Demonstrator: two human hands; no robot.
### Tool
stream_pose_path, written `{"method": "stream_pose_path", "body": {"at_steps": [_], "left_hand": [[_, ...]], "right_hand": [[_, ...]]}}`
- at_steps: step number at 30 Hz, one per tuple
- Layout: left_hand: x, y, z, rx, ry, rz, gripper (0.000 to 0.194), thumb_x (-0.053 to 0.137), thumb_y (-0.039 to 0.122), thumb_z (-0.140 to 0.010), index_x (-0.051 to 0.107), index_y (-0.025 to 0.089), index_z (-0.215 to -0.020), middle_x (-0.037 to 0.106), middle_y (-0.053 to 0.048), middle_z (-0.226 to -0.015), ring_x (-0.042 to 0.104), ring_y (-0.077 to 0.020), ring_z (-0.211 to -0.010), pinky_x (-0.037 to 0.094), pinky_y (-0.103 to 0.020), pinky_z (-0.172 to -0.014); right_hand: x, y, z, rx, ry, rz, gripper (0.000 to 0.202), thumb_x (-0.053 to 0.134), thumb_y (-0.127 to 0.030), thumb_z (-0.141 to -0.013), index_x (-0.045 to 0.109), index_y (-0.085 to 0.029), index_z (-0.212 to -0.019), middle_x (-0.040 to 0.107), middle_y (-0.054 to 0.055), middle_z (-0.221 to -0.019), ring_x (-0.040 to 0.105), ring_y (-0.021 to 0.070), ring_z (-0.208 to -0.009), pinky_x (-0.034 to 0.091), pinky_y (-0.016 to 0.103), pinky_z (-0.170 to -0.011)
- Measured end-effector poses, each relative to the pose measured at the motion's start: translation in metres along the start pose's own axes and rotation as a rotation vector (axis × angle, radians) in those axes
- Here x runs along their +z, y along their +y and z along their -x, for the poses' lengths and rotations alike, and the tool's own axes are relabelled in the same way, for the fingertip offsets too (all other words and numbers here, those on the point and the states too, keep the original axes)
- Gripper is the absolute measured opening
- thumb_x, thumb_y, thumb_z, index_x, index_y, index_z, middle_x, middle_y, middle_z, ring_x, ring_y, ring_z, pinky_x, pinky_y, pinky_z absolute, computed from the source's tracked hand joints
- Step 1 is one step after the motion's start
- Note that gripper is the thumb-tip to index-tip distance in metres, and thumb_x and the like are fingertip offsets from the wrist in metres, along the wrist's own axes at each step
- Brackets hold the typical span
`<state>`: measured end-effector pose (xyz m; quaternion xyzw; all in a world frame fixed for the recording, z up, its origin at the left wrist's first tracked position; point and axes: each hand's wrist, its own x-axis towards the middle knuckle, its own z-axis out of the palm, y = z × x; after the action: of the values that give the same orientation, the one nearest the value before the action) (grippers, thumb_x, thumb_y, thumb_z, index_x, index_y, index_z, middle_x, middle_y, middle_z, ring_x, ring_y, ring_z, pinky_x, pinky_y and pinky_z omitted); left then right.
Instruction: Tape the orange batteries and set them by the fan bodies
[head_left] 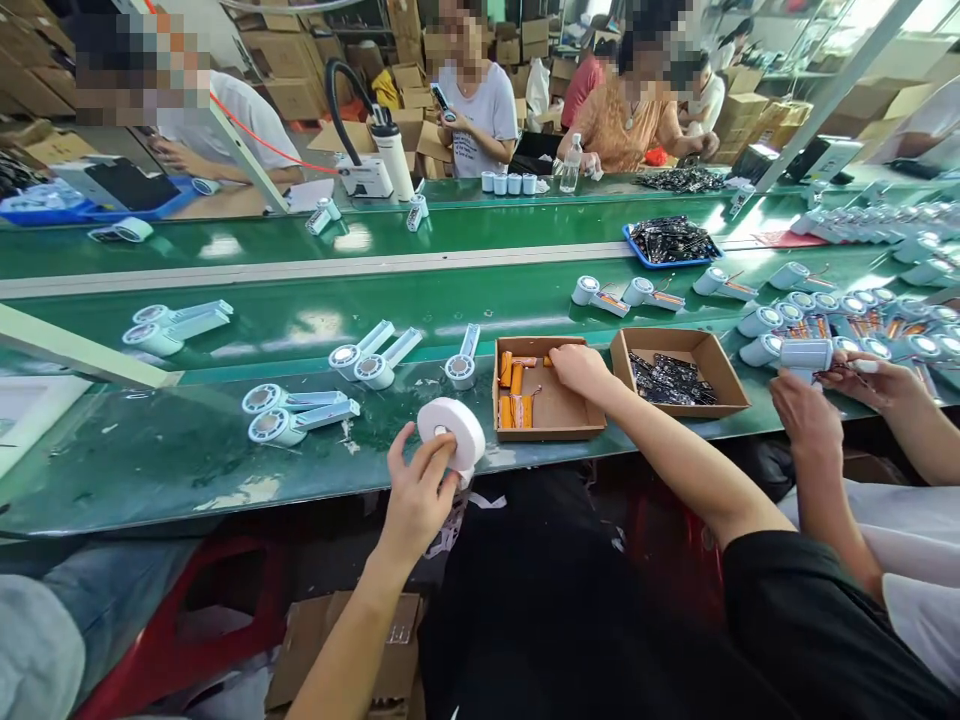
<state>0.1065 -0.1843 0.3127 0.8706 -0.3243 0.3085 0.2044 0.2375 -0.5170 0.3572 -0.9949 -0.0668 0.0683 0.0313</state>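
My left hand (pixel 421 490) grips a roll of white tape (pixel 459 430), its fingers at the core, above the bench's front edge. Inside a small cardboard box (pixel 551 434), my right hand (pixel 577 370) has its fingers closed on an orange cylindrical battery (pixel 548 361), mostly hidden by the fingertips. More orange batteries (pixel 516 408) with short leads lie in the left part of that box. Just left of it, a light blue device housing (pixel 460 370) with a round head stands on the bench. A second box (pixel 724 398) holds small black circuit boards (pixel 671 378).
More housings lie to the left (pixel 277 425) and along the green bench (pixel 315 300). At right, a co-worker's hands (pixel 806 410) hold a housing beside many housings with batteries (pixel 862 320). A blue tray (pixel 660 262) of black parts sits farther back. People work across the bench.
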Motion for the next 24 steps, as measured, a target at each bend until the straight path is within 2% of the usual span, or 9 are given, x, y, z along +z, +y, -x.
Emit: {"method": "stream_pose_path", "body": {"at_steps": [2, 4, 6, 10, 15, 18, 21, 24], "left_hand": [[0.001, 0.005, -0.005, 0.044, -0.026, 0.000, 0.048, 0.064, 0.000, -0.089, 0.060, 0.016, -0.134, 0.070, -0.015, -0.121, 0.054, -0.0376, -0.135, 0.043, -0.069, -0.116], [0.000, 0.008, -0.008, 0.076, -0.053, -0.002, 0.052, 0.062, -0.002, -0.089, 0.059, 0.017, -0.137, 0.070, -0.013, -0.122, 0.059, -0.0348, -0.129, 0.042, -0.068, -0.117], [-0.002, 0.008, -0.008, 0.093, -0.074, -0.001, 0.053, 0.061, -0.002, -0.089, 0.059, 0.018, -0.138, 0.071, -0.012, -0.121, 0.060, -0.0337, -0.127, 0.043, -0.067, -0.117], [0.000, 0.007, -0.007, 0.095, -0.106, 0.007, 0.055, 0.060, -0.001, -0.090, 0.058, 0.019, -0.141, 0.071, -0.011, -0.121, 0.061, -0.0328, -0.125, 0.044, -0.066, -0.117], [0.004, 0.010, -0.006, 0.099, -0.127, 0.009, 0.054, 0.059, 0.000, -0.091, 0.060, 0.019, -0.142, 0.072, -0.011, -0.123, 0.060, -0.0331, -0.129, 0.045, -0.066, -0.118], [0.002, 0.013, -0.003, 0.080, -0.152, -0.001, 0.053, 0.060, -0.001, -0.090, 0.063, 0.019, -0.139, 0.071, -0.011, -0.125, 0.049, -0.0375, -0.141, 0.049, -0.065, -0.116], [-0.001, 0.014, 0.002, 0.062, -0.183, -0.039, 0.050, 0.060, -0.002, -0.090, 0.067, 0.019, -0.135, 0.070, -0.011, -0.129, 0.034, -0.0421, -0.150, 0.057, -0.058, -0.109], [-0.004, 0.014, 0.004, 0.063, -0.227, -0.072, 0.050, 0.059, -0.001, -0.091, 0.068, 0.020, -0.136, 0.069, -0.011, -0.132, 0.029, -0.0438, -0.151, 0.061, -0.055, -0.104]], "right_hand": [[0.004, 0.005, -0.005, -0.002, 0.005, 0.009, 0.030, 0.051, -0.014, -0.100, 0.074, -0.011, -0.120, 0.076, 0.021, -0.120, 0.072, 0.0315, -0.114, 0.053, 0.036, -0.093], [0.007, 0.008, -0.002, -0.017, 0.033, 0.006, 0.037, 0.047, -0.020, -0.104, 0.066, -0.018, -0.135, 0.074, 0.016, -0.129, 0.070, 0.0284, -0.120, 0.052, 0.034, -0.096], [0.010, 0.010, 0.005, -0.010, 0.053, 0.007, 0.040, 0.043, -0.026, -0.106, 0.061, -0.020, -0.142, 0.074, 0.015, -0.130, 0.070, 0.0281, -0.119, 0.052, 0.034, -0.095], [0.018, 0.010, 0.013, 0.040, 0.051, 0.021, 0.038, 0.041, -0.030, -0.108, 0.066, -0.017, -0.133, 0.076, 0.019, -0.121, 0.073, 0.0311, -0.110, 0.054, 0.038, -0.092], [0.020, 0.003, 0.005, 0.044, 0.024, 0.013, 0.032, 0.061, -0.032, -0.099, 0.074, -0.009, -0.116, 0.076, 0.025, -0.113, 0.074, 0.0366, -0.106, 0.055, 0.040, -0.088], [0.012, -0.001, 0.010, 0.005, 0.035, -0.022, 0.029, 0.058, -0.032, -0.101, 0.075, -0.013, -0.115, 0.078, 0.020, -0.111, 0.075, 0.0318, -0.100, 0.054, 0.036, -0.084], [0.004, -0.008, 0.036, -0.122, 0.133, -0.277, 0.038, 0.047, -0.041, -0.107, 0.073, -0.018, -0.123, 0.081, 0.010, -0.103, 0.074, 0.0221, -0.087, 0.051, 0.028, -0.077], [0.001, -0.021, 0.075, -0.285, 0.208, -0.586, 0.038, 0.051, -0.044, -0.106, 0.074, -0.018, -0.120, 0.079, 0.005, -0.090, 0.069, 0.0169, -0.073, 0.047, 0.025, -0.070]]}}
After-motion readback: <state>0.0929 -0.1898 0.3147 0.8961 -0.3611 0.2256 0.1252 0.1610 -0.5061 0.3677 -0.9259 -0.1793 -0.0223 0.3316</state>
